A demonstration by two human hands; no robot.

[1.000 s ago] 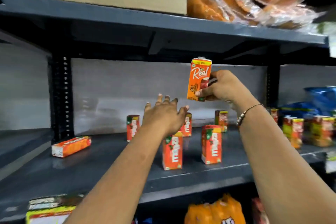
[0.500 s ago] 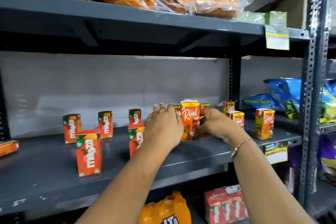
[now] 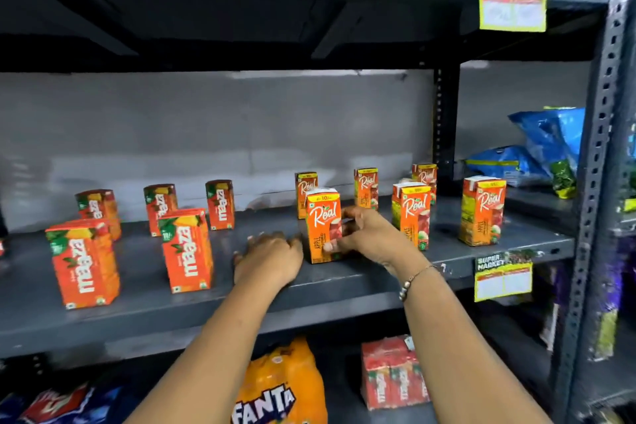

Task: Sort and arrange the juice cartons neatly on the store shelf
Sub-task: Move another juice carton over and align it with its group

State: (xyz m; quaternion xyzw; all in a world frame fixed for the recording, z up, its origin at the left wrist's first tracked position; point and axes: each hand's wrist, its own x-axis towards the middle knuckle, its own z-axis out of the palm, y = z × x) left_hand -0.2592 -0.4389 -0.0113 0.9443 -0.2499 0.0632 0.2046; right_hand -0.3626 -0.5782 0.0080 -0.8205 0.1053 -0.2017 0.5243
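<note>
An orange Real apple carton [image 3: 321,224] stands upright on the grey shelf [image 3: 241,303], near its front. My right hand [image 3: 364,234] grips the carton's right side. My left hand [image 3: 270,256] lies flat on the shelf just left of the carton, fingers against its lower edge. More Real cartons stand to the right and behind: one [image 3: 411,215], another [image 3: 481,210], and three at the back [image 3: 366,188]. Several orange Maaza cartons stand at the left, two in front [image 3: 84,263] [image 3: 187,249] and three behind [image 3: 220,205].
A dark upright post [image 3: 445,124] divides the shelf from blue snack bags [image 3: 537,151] at the right. Price tags [image 3: 502,280] hang on the shelf edge. Below sit a Fanta pack [image 3: 282,385] and red cartons [image 3: 394,375]. The upper shelf hangs low overhead.
My right hand brought the Real carton down from the air onto the shelf. My left hand dropped from above the Maaza cartons to rest beside it. The view shifted right.
</note>
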